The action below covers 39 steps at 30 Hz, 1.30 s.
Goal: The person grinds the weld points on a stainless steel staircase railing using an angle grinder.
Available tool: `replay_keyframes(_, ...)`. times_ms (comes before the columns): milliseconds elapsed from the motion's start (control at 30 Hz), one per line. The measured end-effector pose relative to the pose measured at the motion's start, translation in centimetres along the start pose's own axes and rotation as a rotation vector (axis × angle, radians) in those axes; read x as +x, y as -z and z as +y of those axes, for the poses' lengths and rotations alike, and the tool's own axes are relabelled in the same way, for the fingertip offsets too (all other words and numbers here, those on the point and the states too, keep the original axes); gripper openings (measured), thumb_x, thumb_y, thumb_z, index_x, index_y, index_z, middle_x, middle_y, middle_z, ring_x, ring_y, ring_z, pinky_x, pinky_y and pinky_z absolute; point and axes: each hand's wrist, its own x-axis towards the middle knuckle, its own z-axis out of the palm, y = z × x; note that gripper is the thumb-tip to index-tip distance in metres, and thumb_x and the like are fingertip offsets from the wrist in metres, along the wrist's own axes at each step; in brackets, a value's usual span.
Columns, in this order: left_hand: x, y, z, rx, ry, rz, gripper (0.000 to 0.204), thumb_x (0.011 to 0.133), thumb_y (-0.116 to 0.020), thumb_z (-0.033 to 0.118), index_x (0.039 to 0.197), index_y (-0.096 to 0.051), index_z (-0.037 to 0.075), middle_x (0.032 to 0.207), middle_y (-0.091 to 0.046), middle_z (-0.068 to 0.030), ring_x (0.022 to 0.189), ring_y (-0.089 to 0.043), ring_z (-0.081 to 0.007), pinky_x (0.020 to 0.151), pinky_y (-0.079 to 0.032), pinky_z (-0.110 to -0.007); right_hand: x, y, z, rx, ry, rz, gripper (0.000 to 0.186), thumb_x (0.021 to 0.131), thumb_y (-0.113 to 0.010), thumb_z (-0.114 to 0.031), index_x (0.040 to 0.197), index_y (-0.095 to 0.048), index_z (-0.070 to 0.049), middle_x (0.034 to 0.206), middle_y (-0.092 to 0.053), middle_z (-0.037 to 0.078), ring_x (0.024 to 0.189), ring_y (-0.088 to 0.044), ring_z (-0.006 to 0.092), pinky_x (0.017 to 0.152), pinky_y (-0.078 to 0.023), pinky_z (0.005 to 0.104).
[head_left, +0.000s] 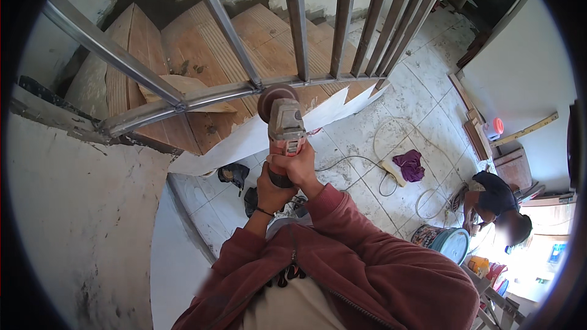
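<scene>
Both my hands are wrapped around an angle grinder point(286, 123), held out in front of me with its disc end away from my body. My right hand point(301, 166) grips the body of the tool, and my left hand point(272, 194) closes around its rear end. The brown round disc point(278, 95) is at the lower rail point(214, 94) of a metal railing, near the foot of an upright bar point(226, 30). Whether disc and metal touch, I cannot tell. Weld joints show along the rail.
Wooden stairs point(202, 43) turn behind the railing. On the tiled floor below lie a purple cloth point(409, 165), a cable point(380, 186) and a black bag point(233, 175). To the right, a person point(498, 205) bends down near a lidded bucket point(451, 244).
</scene>
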Motion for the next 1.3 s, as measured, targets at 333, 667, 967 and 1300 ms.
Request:
replay_keyframes(333,-0.5,0.0,1.4,-0.119,0.083,-0.013,0.081,0.054,-0.083,0.017,0.124,-0.044,0.003,0.113,-0.059,-0.013,0.104,-0.059,-0.0245,0.088,-0.046,-0.035,0.0,-0.1,0.5,-0.057,0.01,-0.05,0.057,0.056,-0.082,-0.017,0.104,-0.056,0.002,0.093,-0.066,0.012,0.084,-0.062,0.0158,0.078,-0.05,0.031)
replay_keyframes(667,-0.2,-0.1,-0.8,-0.012,-0.086,0.067,0.079,0.054,-0.083,0.023,0.122,-0.045,0.006,0.101,-0.066,-0.0161,0.093,-0.066,-0.0293,0.079,-0.052,-0.037,0.2,-0.4,0.1,-0.075,-0.012,-0.051,0.059,0.054,-0.082,-0.015,0.104,-0.057,0.001,0.092,-0.066,0.01,0.085,-0.061,0.0154,0.078,-0.05,0.0308)
replay_keyframes(967,0.5,0.1,0.5,-0.051,-0.055,0.006,0.079,0.053,-0.083,0.022,0.12,-0.046,0.005,0.101,-0.066,-0.0157,0.093,-0.066,-0.0293,0.079,-0.052,-0.036,0.4,0.1,0.7,-0.028,-0.01,-0.027,0.059,0.055,-0.083,-0.015,0.105,-0.056,0.001,0.094,-0.066,0.01,0.085,-0.061,0.0156,0.079,-0.05,0.0304)
replay_keyframes(1300,0.1,-0.1,0.3,-0.006,-0.061,0.03,0.076,0.054,-0.082,0.02,0.119,-0.045,0.005,0.1,-0.065,-0.0159,0.092,-0.066,-0.0288,0.078,-0.052,-0.036,0.2,-0.3,0.3,-0.043,-0.019,-0.032,0.06,0.055,-0.082,-0.017,0.105,-0.056,0.001,0.095,-0.066,0.012,0.086,-0.062,0.0171,0.079,-0.049,0.031)
